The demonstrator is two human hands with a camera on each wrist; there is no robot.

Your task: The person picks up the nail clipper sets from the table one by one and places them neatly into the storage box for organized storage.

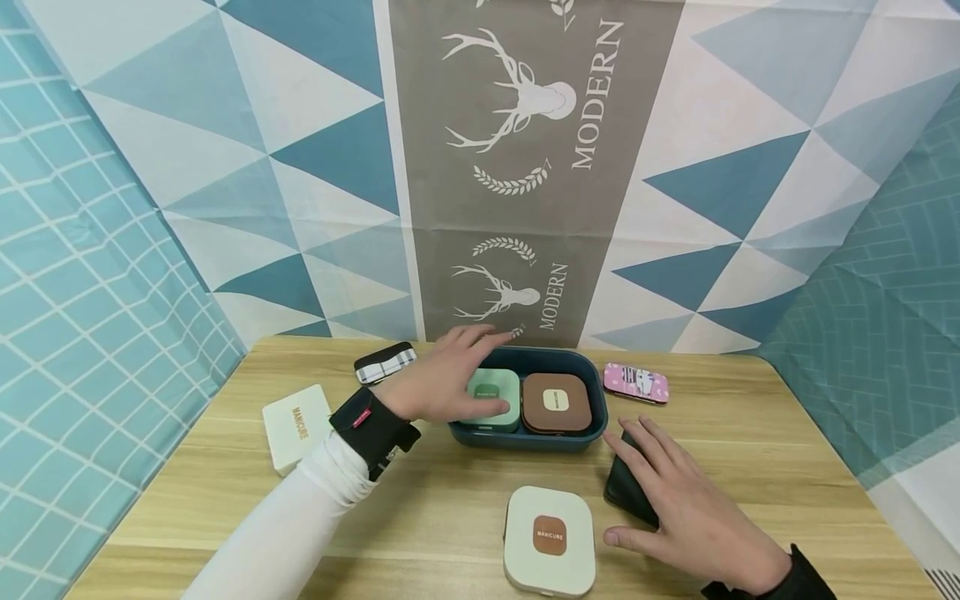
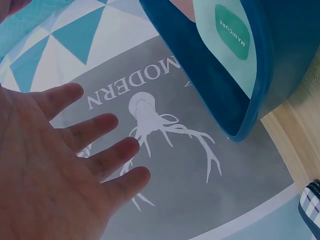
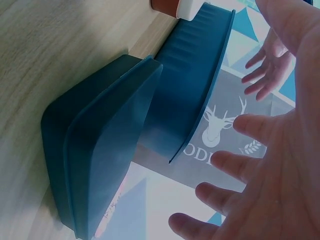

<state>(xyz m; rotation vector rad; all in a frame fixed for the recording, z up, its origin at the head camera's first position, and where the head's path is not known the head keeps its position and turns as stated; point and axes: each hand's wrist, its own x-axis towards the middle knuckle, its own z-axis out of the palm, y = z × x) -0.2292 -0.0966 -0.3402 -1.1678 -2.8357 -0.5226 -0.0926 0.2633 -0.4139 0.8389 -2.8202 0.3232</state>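
My left hand point(image 1: 450, 379) reaches over the left end of a dark blue bin point(image 1: 525, 442), fingers spread and apart from its contents. Inside the bin lie a mint green manicure case point(image 1: 506, 387) on the left and a brown manicure case point(image 1: 557, 417) on the right. Above a dark square case point(image 1: 626, 492), my right hand point(image 1: 690, 508) hovers with fingers extended, partly hiding it from the head camera. The right wrist view shows that dark case point(image 3: 105, 135) whole, with a gap between it and the fingertips. Neither hand holds anything.
A cream manicure case point(image 1: 550, 542) with a brown label lies in front of the bin. At the left are a white manicure case point(image 1: 296, 425) and a plaid case point(image 1: 386, 362). A pink patterned tin point(image 1: 636, 383) is right of the bin. A patterned backdrop rises behind the table.
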